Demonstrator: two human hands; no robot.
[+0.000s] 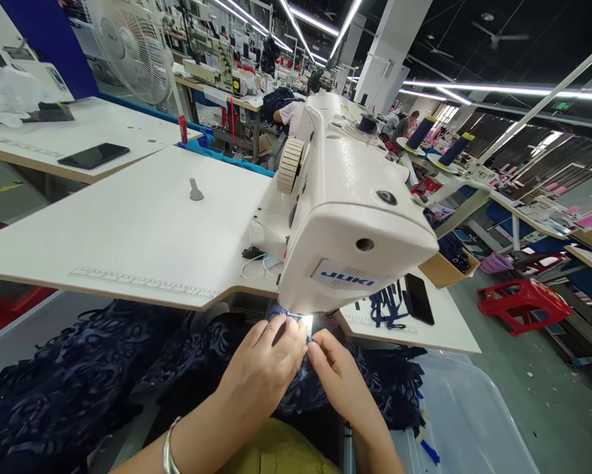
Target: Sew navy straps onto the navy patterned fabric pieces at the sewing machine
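Just below the head of a white sewing machine (357, 217), my left hand (263, 359) has its fingers bent and pressed together on navy fabric. Close beside it, my right hand (338, 368) pinches a small dark edge of the fabric between thumb and forefinger. A bright lamp shines between the fingertips. The needle and presser foot are hidden behind the machine head and my hands. Navy patterned fabric (78, 375) hangs below the table edge to the left, and more of it (394, 378) lies beneath my right hand.
The white table (142, 217) holds a flat grey metal piece (195, 191). Right of the machine are navy strips (388, 306) and a phone (419, 299). Another phone (94, 156) lies on the left table. A translucent bin (473, 408) sits below; a red stool (525, 304) stands right.
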